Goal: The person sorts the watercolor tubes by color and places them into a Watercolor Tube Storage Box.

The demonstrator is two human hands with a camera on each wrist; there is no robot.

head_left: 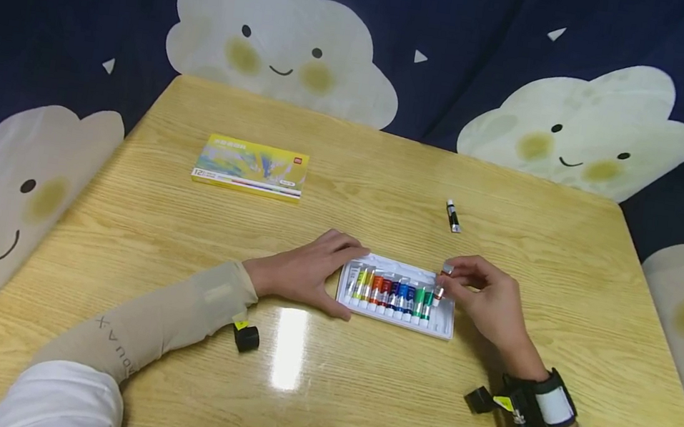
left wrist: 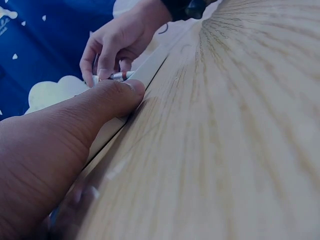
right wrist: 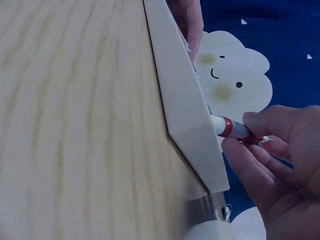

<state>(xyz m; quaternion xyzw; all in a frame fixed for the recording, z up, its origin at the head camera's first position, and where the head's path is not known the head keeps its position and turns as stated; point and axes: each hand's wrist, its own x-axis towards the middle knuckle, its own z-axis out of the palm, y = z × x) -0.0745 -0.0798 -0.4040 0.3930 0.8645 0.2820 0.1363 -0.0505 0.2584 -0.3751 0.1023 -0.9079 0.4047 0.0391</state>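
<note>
A white plastic tray lies on the table with a row of colourful paint tubes, running from white and yellow through reds and blues to greens. My left hand holds the tray's left end, thumb along the front edge and fingers at the back. Over the tray's right end, my right hand pinches a paint tube with a white cap and a reddish-brown band. In the right wrist view, that tube's cap points toward the tray's edge. Fingers partly hide its body.
Behind the tray on the right lies a black paint tube. A flat yellow paint box rests further back on the left. The wooden table meets a dark blue cloth with cloud faces at its back edge.
</note>
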